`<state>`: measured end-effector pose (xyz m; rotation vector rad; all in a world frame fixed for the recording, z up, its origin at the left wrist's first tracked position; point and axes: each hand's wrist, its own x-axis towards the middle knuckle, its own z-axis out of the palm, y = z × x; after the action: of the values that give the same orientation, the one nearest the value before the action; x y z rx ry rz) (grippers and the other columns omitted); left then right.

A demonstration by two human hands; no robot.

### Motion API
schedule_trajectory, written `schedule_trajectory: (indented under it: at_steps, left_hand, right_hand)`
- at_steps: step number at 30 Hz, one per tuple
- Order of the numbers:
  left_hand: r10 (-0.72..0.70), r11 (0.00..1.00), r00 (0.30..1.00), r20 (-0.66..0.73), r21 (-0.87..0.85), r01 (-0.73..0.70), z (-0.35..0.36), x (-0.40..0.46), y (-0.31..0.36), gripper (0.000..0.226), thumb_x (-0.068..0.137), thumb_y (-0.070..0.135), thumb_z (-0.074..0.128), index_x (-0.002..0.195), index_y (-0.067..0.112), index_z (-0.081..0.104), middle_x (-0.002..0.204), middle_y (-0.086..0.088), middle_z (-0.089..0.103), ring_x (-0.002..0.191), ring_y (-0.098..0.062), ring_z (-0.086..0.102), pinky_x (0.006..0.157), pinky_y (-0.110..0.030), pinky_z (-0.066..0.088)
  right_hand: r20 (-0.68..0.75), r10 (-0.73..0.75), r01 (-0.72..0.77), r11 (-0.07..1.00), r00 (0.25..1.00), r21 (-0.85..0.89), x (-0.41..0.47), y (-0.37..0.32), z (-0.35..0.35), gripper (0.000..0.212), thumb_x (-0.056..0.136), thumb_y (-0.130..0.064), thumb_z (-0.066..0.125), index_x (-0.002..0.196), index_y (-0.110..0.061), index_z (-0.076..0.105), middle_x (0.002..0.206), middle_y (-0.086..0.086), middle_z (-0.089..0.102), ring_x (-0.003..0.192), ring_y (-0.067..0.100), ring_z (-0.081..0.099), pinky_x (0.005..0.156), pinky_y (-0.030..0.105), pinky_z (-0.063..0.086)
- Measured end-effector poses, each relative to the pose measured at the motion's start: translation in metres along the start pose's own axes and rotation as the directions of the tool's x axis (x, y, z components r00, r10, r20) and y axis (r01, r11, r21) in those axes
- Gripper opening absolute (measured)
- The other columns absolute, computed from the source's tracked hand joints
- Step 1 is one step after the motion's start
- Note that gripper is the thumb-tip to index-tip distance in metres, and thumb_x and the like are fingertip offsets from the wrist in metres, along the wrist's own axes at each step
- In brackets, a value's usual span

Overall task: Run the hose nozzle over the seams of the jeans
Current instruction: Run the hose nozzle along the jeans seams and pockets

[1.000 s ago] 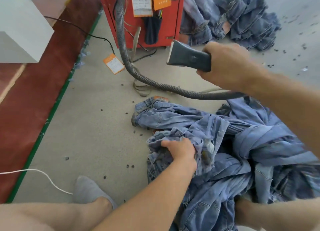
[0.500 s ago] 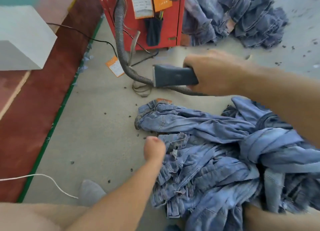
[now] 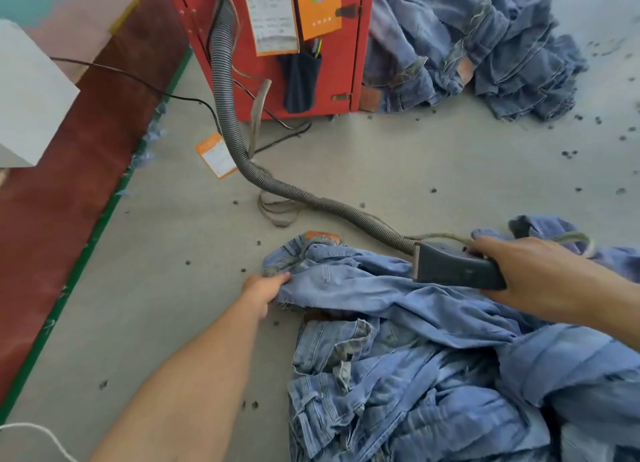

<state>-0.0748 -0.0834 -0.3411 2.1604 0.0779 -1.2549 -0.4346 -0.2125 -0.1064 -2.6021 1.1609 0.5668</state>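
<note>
A heap of light blue jeans (image 3: 398, 350) lies on the grey floor at the lower right. One pair stretches leftward, and my left hand (image 3: 265, 286) grips its edge near the waistband. My right hand (image 3: 519, 271) holds the dark grey hose nozzle (image 3: 453, 267), whose flat mouth lies low on the denim and points left. A grey ribbed hose (image 3: 277, 184) runs from the nozzle up to the red machine (image 3: 332, 63).
Behind the red machine at the top right lies a second pile of jeans (image 3: 485, 53). An orange tag (image 3: 216, 155), black cables and dark lint specks lie on the floor. A red strip with a green edge (image 3: 79, 264) runs along the left, beside a white box (image 3: 31, 101).
My right hand has brought the nozzle down from mid-air onto the jeans. My left hand has moved from the bunched denim to the stretched pair's left end and gripped it.
</note>
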Motion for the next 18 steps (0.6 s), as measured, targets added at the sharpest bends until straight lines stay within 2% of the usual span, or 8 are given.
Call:
schedule_trajectory:
  at_steps: [2, 4, 6, 8, 13, 15, 17, 18]
  left_hand:
    - [0.094, 0.994, 0.995, 0.039, 0.053, -0.096, -0.005, 0.001, 0.003, 0.042, 0.087, 0.024, 0.081, 0.121, 0.005, 0.067, 0.123, -0.019, 0.071, 0.080, -0.022, 0.062, 0.069, -0.031, 0.050]
    - [0.212, 0.977, 0.972, 0.100, -0.052, -0.208, -0.019, -0.015, 0.014, 0.025, 0.090, 0.013, 0.076, 0.114, 0.009, 0.071, 0.115, -0.018, 0.074, 0.092, -0.028, 0.069, 0.076, -0.033, 0.057]
    - [0.321, 0.918, 0.911, 0.260, -0.324, -0.230, -0.039, -0.048, 0.030, 0.030, 0.088, 0.000, 0.073, 0.114, 0.014, 0.071, 0.111, -0.014, 0.076, 0.098, -0.031, 0.072, 0.073, -0.034, 0.060]
    - [0.442, 0.846, 0.806, 0.394, -0.482, -0.229, -0.062, -0.093, 0.045, 0.049, 0.078, -0.006, 0.075, 0.121, 0.017, 0.069, 0.112, -0.012, 0.077, 0.096, -0.029, 0.075, 0.071, -0.035, 0.061]
    - [0.632, 0.763, 0.601, 0.490, -0.529, -0.371, -0.124, -0.205, 0.082, 0.047, 0.071, -0.008, 0.069, 0.115, 0.006, 0.075, 0.115, -0.018, 0.075, 0.104, -0.033, 0.073, 0.079, -0.037, 0.061]
    - [0.671, 0.741, 0.517, 0.532, -0.455, -0.494, -0.158, -0.249, 0.082, 0.051, 0.075, -0.006, 0.073, 0.124, 0.007, 0.072, 0.127, -0.020, 0.070, 0.116, -0.032, 0.070, 0.088, -0.034, 0.059]
    - [0.635, 0.746, 0.401, 0.660, -0.390, -0.539, -0.186, -0.283, 0.059, 0.052, 0.084, 0.012, 0.079, 0.135, 0.016, 0.067, 0.137, -0.016, 0.066, 0.124, -0.027, 0.065, 0.094, -0.031, 0.055]
    - [0.564, 0.795, 0.360, 0.744, -0.369, -0.482, -0.195, -0.293, 0.039, 0.049, 0.093, 0.027, 0.074, 0.141, 0.019, 0.062, 0.142, -0.013, 0.063, 0.129, -0.025, 0.062, 0.098, -0.031, 0.053]
  right_hand:
    - [0.005, 0.010, -0.010, 1.000, 1.000, 0.021, 0.007, -0.003, 0.000, 0.019, 0.095, -0.047, 0.061, 0.100, -0.042, 0.043, 0.082, -0.012, 0.056, 0.068, 0.003, 0.054, 0.055, 0.020, 0.033]
    - [0.006, 0.024, -0.024, 0.998, 1.000, 0.057, 0.012, -0.011, -0.002, 0.018, 0.093, -0.048, 0.060, 0.102, -0.040, 0.046, 0.083, -0.010, 0.060, 0.069, 0.005, 0.056, 0.058, 0.023, 0.039]
    - [-0.009, 0.038, -0.037, 0.995, 0.999, 0.093, 0.013, -0.022, -0.006, 0.023, 0.091, -0.052, 0.058, 0.106, -0.038, 0.049, 0.084, -0.010, 0.063, 0.072, 0.009, 0.059, 0.063, 0.029, 0.046]
    - [-0.035, 0.059, -0.054, 0.989, 0.998, 0.138, 0.008, -0.036, -0.017, 0.030, 0.090, -0.053, 0.062, 0.113, -0.038, 0.049, 0.086, -0.010, 0.065, 0.073, 0.012, 0.061, 0.064, 0.031, 0.047]
    - [-0.169, 0.116, -0.065, 0.958, 0.979, 0.281, -0.027, -0.070, -0.054, 0.044, 0.085, -0.058, 0.068, 0.114, -0.037, 0.043, 0.080, -0.011, 0.062, 0.068, 0.007, 0.059, 0.054, 0.022, 0.039]
    - [-0.244, 0.166, -0.064, 0.924, 0.955, 0.378, -0.049, -0.075, -0.068, 0.048, 0.077, -0.059, 0.067, 0.109, -0.035, 0.040, 0.074, -0.010, 0.063, 0.062, 0.009, 0.060, 0.052, 0.025, 0.039]
    - [-0.263, 0.173, -0.045, 0.902, 0.949, 0.430, -0.075, -0.075, -0.078, 0.049, 0.073, -0.056, 0.066, 0.105, -0.036, 0.036, 0.072, -0.006, 0.066, 0.054, 0.012, 0.063, 0.052, 0.030, 0.043]
    - [-0.261, 0.153, -0.025, 0.900, 0.953, 0.436, -0.086, -0.075, -0.080, 0.047, 0.074, -0.054, 0.068, 0.101, -0.036, 0.034, 0.071, -0.004, 0.067, 0.049, 0.010, 0.063, 0.051, 0.032, 0.045]
